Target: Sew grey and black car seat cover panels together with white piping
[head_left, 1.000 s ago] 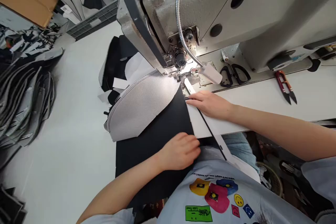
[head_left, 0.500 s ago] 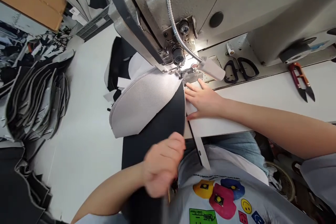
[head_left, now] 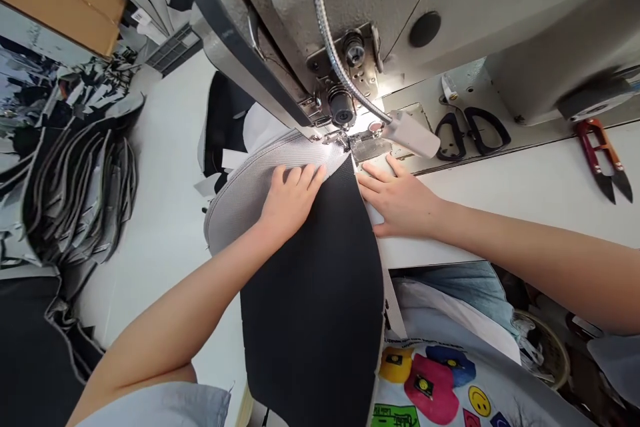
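Note:
Under the presser foot of the sewing machine lie a grey mesh fabric piece and a black fabric panel, meeting at the needle. My left hand rests on the grey piece near its border with the black panel, fingers stretched out and slightly bent. Just right of the needle, my right hand lies flat with spread fingers, its fingertips at the black panel's edge. A light strip hangs down past the table edge below my right hand.
Black-handled scissors lie on the machine bed, and red thread snips at the right. Stacked fabric pieces cover the left of the white table. A cardboard box and grey crate stand behind.
My left hand has moved from the black panel's near edge up and forward onto the grey piece, and its fingers have opened. The black panel now lies spread wider. My right hand stays beside the needle.

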Tool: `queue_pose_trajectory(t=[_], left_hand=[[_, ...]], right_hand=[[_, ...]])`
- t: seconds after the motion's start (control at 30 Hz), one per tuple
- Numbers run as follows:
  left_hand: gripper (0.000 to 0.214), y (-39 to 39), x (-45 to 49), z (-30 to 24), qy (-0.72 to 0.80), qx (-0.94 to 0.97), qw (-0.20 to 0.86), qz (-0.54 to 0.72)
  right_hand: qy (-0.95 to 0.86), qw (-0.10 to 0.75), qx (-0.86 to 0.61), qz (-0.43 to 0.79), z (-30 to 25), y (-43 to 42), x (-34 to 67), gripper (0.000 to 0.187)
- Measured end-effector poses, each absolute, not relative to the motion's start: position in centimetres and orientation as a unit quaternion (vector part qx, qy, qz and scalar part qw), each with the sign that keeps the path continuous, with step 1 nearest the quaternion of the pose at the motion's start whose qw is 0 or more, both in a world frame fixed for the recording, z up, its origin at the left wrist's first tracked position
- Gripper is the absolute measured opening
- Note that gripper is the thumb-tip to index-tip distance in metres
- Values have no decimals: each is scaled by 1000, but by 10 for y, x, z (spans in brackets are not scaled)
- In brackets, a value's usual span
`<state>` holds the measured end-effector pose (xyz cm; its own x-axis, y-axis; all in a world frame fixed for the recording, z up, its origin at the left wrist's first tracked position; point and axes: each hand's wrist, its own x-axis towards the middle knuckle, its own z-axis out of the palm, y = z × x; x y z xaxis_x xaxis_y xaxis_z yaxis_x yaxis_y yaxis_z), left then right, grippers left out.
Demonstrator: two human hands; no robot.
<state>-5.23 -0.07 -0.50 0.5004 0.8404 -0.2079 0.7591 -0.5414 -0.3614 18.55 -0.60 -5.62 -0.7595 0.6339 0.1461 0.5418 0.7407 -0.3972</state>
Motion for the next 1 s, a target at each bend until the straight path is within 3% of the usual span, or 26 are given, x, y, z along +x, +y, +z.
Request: queue_pose_trajectory(t=[0.4, 0.67, 1.0], left_hand=[[68, 38, -23, 22, -474, -854, -59, 206], [73, 37, -18, 16, -501, -815, -47, 288], [75, 47, -11, 32, -517, -803, -136, 265]], right_hand=[[-913, 171, -326, 176, -65, -7, 185, 72], [-927, 163, -296, 163, -60, 0, 187, 64], [-915, 173, -307, 196, -63, 2, 183, 64]])
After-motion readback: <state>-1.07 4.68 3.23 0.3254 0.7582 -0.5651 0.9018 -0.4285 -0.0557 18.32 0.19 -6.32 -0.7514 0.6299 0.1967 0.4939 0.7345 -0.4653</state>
